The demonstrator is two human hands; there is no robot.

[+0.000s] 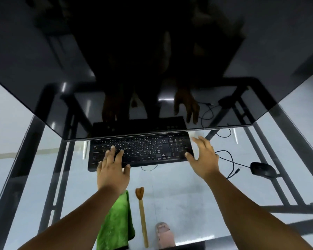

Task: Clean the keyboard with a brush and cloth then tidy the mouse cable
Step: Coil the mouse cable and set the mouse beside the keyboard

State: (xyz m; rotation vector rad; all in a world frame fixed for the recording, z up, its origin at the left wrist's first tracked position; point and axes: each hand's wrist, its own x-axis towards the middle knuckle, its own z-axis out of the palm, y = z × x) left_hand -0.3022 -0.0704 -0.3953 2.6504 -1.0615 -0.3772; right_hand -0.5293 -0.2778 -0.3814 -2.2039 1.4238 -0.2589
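On the glass desk [179, 199] the black keyboard [143, 150] lies with its long axis running left to right, parallel to the desk's near edge, its far row of keys tucked just under the lower edge of the dark monitor [152, 69]. The left hand [113, 170] rests on the keyboard's left near part, fingers straight and slightly spread over the keys, thumb lying along the near rim; it holds nothing. Below that forearm, toward the near edge, the green cloth [116, 224] lies in a long fold, its length pointing from the near edge toward the keyboard. Just right of it, apart from it, the brush [142, 210] lies nearly parallel to the cloth, bristle head toward the keyboard and wooden handle toward the near edge. Bare glass lies between the brush head and the keyboard's near rim. The right hand [203, 159] is at the keyboard's right end, fingers spread wide and straight, thumb at the near right corner; whether it touches the keyboard I cannot tell. Farther right, the mouse cable [228, 159] loops loosely across the glass, leading to the black mouse [262, 169] near the desk's right edge, well apart from the keyboard.
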